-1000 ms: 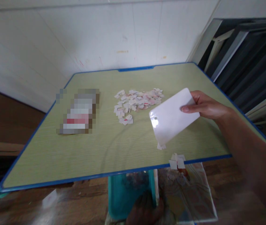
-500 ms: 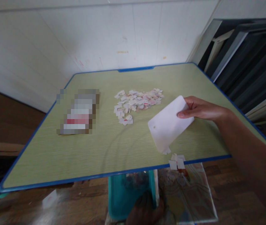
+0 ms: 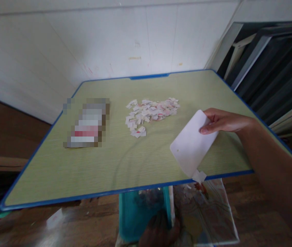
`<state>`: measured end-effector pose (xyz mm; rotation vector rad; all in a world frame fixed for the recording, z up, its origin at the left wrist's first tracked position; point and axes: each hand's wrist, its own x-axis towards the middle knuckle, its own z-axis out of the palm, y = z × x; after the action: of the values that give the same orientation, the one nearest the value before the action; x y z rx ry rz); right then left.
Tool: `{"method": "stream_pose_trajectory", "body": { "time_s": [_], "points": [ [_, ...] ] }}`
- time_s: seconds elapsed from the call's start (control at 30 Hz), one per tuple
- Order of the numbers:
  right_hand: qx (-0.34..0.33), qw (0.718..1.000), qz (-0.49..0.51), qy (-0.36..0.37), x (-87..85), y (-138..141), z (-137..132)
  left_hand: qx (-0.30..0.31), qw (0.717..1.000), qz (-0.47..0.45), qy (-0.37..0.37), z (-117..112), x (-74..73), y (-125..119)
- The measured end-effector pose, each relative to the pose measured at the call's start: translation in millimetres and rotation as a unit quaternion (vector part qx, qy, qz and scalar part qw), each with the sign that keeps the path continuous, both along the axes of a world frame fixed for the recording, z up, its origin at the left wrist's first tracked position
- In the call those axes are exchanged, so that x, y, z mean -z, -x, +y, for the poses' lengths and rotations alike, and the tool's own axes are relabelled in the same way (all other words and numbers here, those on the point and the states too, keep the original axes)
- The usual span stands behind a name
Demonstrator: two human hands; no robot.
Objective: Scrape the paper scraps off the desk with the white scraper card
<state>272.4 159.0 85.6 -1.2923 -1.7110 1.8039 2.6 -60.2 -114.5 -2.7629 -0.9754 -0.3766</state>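
My right hand [image 3: 224, 121] grips a white plastic card [image 3: 193, 144] by its upper corner, thumb on top. The card's lower edge rests on the green table [image 3: 109, 164] close to the front blue rim, against a few small paper scraps [image 3: 199, 176] at that rim. A pile of several small white and pink paper scraps [image 3: 151, 113] lies at the table's middle. My left hand [image 3: 160, 231] is below the table's front edge, closed on the edge of a teal bin [image 3: 135, 212].
A blurred-out flat item [image 3: 88, 123] lies on the table's left half. A clear bag or sheet with printed paper [image 3: 207, 216] sits beside the bin under the table. Dark framed panels [image 3: 271, 61] lean at the right. White wall behind.
My right hand has drawn the card toward the table's front edge, pushing the loose scraps to the rim; some scraps that lay at the edge are gone from view. The left hand stays put.
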Motion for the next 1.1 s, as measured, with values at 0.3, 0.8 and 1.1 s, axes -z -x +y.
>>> {"method": "stream_pose_trajectory", "body": {
  "time_s": [0.3,0.8,1.1],
  "points": [
    [0.017,1.0,-0.02,-0.013,-1.6,-6,3,0.003,1.0,0.002,0.0,3,-1.2,1],
    [0.018,0.999,-0.039,0.002,-1.7,-13,0,0.0,1.0,-0.002,-0.006,1,-1.4,-1],
    [0.138,0.99,-0.017,-0.038,-4.5,-35,1,-0.003,1.0,0.002,-0.001,0,0.2,0]
  ]
}}
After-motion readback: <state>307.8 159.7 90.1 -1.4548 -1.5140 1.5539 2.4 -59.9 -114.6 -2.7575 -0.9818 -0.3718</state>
